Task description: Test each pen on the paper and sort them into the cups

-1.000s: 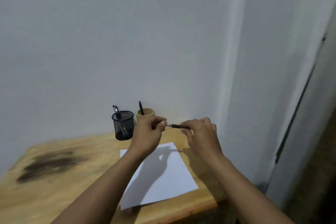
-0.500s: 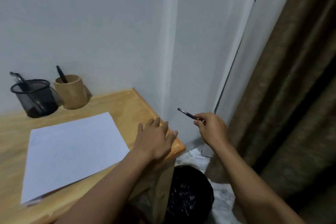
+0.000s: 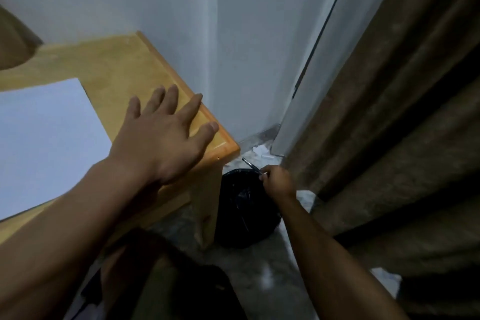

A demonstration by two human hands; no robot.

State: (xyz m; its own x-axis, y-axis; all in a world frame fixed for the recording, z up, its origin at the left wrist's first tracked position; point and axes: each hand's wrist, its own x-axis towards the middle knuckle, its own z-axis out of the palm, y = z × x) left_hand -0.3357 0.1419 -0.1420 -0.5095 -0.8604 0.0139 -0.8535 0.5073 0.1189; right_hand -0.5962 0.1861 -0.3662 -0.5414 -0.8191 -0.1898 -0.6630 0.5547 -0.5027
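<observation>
Here, paper [image 3: 46,138] on wooden table [image 3: 117,65].

I see the slim dark pen [image 3: 251,165] pinched in the right hand [image 3: 277,183], free end slanting up-left, while the white paper [image 3: 46,138] lies flat on the table [image 3: 117,65]

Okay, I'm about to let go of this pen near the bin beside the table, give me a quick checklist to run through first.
1. Grip: right hand pinches the thin dark pen: ok.
2. Pen over the opening of the black-lined round bin: cannot tell; it shows near the far rim.
3. The left hand is open at the corner of the wooden table: ok.
4. Test mark on the white paper sheet: cannot tell; none visible.
5. Both cups in view: not ok; only the edge of a tan cup shows.
</observation>
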